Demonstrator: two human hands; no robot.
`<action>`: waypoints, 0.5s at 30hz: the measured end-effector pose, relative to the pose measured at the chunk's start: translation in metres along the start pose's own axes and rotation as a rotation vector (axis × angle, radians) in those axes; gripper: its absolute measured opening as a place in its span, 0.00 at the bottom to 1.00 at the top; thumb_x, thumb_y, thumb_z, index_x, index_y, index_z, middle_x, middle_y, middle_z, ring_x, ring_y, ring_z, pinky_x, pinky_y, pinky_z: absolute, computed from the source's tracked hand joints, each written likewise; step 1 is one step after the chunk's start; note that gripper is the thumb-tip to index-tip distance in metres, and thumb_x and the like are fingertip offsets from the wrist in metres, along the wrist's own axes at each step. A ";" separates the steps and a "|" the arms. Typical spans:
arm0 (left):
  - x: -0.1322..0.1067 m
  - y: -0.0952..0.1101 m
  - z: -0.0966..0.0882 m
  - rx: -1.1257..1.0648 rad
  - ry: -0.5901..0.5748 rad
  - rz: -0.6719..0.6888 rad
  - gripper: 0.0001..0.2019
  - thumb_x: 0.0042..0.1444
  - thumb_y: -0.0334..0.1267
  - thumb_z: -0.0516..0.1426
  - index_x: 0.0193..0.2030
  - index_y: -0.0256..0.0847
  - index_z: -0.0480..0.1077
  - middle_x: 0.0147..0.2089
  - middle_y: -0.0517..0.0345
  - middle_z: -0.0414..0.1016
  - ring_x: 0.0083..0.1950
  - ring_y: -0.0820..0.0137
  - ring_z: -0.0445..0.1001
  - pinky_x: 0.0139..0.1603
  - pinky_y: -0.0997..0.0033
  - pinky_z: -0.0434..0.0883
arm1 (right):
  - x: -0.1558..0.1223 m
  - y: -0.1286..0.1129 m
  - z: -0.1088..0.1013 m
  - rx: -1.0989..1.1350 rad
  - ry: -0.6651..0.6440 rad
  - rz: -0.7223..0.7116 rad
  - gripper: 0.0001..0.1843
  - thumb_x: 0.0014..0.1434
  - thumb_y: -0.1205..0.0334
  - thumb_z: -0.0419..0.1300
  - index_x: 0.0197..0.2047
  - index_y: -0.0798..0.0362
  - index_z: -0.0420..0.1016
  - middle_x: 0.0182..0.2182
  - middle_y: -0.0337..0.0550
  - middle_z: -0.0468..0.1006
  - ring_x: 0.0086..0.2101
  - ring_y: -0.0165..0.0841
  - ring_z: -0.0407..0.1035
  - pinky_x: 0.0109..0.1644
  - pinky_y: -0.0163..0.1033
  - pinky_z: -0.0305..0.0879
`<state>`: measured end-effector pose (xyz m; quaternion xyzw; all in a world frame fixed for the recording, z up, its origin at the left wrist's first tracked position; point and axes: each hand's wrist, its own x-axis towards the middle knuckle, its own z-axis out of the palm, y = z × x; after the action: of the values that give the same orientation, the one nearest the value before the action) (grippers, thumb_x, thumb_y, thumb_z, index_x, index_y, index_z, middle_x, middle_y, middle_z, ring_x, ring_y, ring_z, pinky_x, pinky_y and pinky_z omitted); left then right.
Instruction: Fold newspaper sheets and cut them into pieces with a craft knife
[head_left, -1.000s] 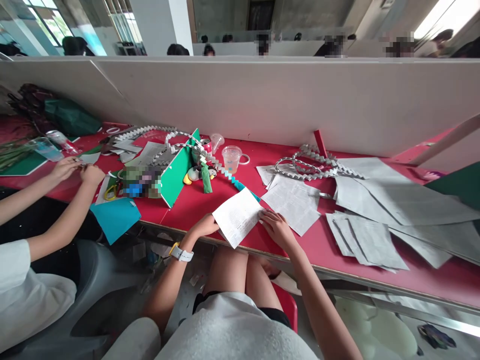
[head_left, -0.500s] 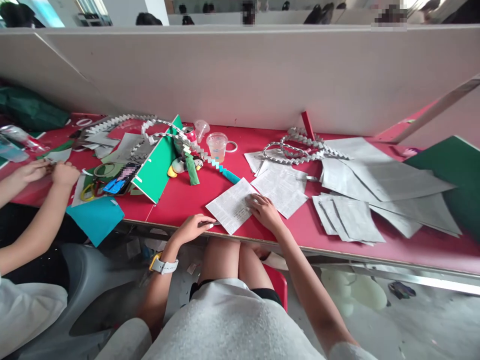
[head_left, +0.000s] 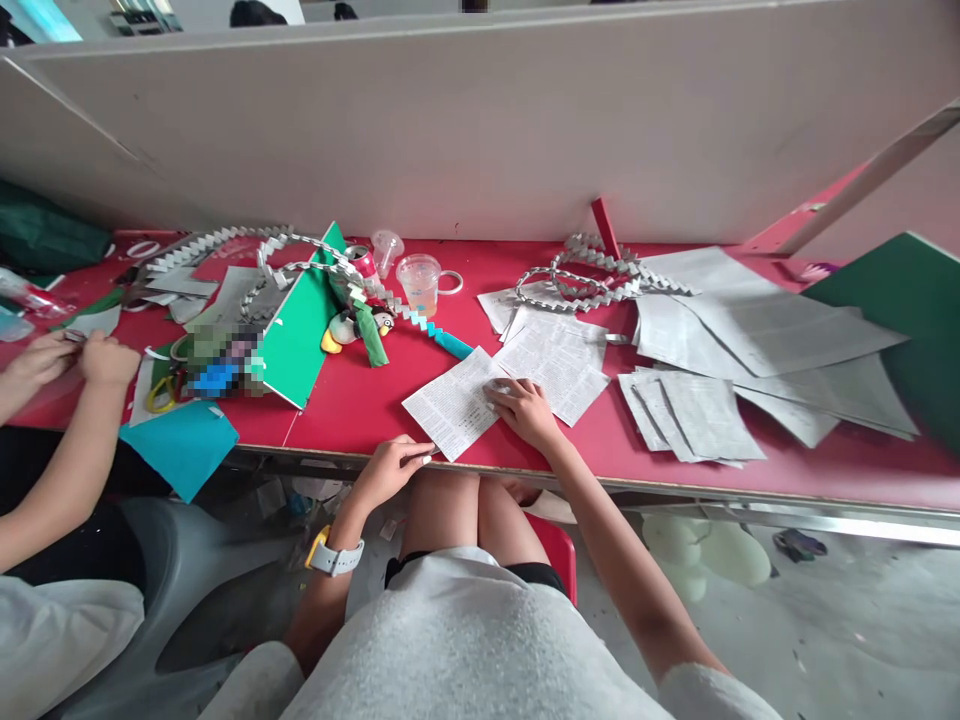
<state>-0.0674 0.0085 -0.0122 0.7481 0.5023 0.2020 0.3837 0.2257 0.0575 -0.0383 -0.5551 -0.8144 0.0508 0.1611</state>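
Note:
A printed paper sheet [head_left: 448, 405] lies flat on the red table [head_left: 352, 400], near its front edge. My right hand [head_left: 525, 410] rests on the sheet's right part with its fingers stretched flat, pressing it down. My left hand [head_left: 388, 467], with a white watch [head_left: 335, 555] on the wrist, sits at the table edge by the sheet's near corner. Its fingers are pinched together around something thin that I cannot make out.
More printed sheets [head_left: 697, 415] spread to the right, with folded paper chains [head_left: 592, 280] behind them. A green board [head_left: 296, 335], a small toy [head_left: 352, 325] and a plastic cup [head_left: 418, 283] sit left of centre. Another person's hands [head_left: 75, 355] work at far left. A white partition [head_left: 480, 130] backs the table.
The sheet went from lifted between both hands to lying flat. My right hand slid onto it, and my left hand dropped to the table edge at its near corner. The view tilted down.

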 end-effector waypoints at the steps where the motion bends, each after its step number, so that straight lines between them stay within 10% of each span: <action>1: -0.001 0.000 -0.001 0.006 -0.002 -0.004 0.15 0.59 0.35 0.56 0.51 0.42 0.77 0.42 0.51 0.79 0.41 0.66 0.76 0.47 0.66 0.73 | 0.000 0.000 0.000 -0.004 0.001 -0.002 0.20 0.68 0.56 0.49 0.59 0.45 0.72 0.59 0.45 0.69 0.52 0.42 0.60 0.56 0.46 0.56; 15: -0.005 -0.008 -0.009 0.066 -0.021 -0.011 0.17 0.57 0.31 0.54 0.51 0.42 0.77 0.34 0.56 0.74 0.35 0.71 0.73 0.41 0.72 0.70 | 0.000 0.001 0.002 0.070 0.028 0.001 0.20 0.67 0.57 0.50 0.58 0.45 0.73 0.58 0.46 0.71 0.53 0.43 0.60 0.57 0.49 0.57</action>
<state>-0.0811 0.0088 -0.0126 0.7596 0.5087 0.1757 0.3653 0.2257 0.0580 -0.0399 -0.5504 -0.8095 0.0716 0.1916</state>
